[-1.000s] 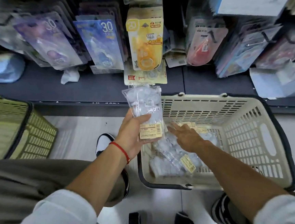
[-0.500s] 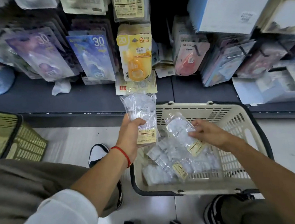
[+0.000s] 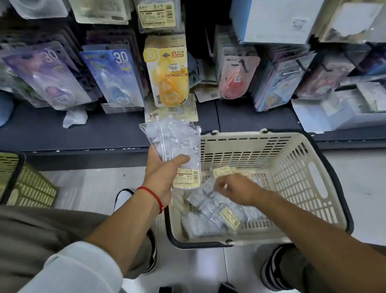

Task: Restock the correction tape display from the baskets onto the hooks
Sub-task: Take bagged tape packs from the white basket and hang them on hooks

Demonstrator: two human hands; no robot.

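Across the back, shelf [image 3: 46, 135]: dark, runs left to right under the hanging stock, a crumpled white scrap lying on it at left.
Display: carded correction tape on hooks above that shelf; purple cards [image 3: 48, 77] far left, blue card [image 3: 116, 78] next, yellow card [image 3: 167, 69] centre, pink card [image 3: 237, 77] right of it. Further right it's too blurred to read.
Cream basket [image 3: 307, 178]: on the floor in front of you, dark rim, slotted walls, just below the shelf edge.
Green basket [image 3: 15, 180]: floor, far left, well apart from the cream one, partly cut off by the frame.
Loose packs [image 3: 217, 216]: clear bags with yellow labels, heaped in the near-left corner of the cream basket.
Held packs [image 3: 175, 147]: your task item; clear bags stacked upright, label end down, over the basket's left rim and just below the yellow card.
Left hand [image 3: 162, 177]: grip closed around the lower part of the held packs, thumb across the front; red cord on the wrist.
Right hand [image 3: 235, 189]: down inside the cream basket over the loose packs, fingers curled; blurred, so you can't tell whether that grip has a pack.
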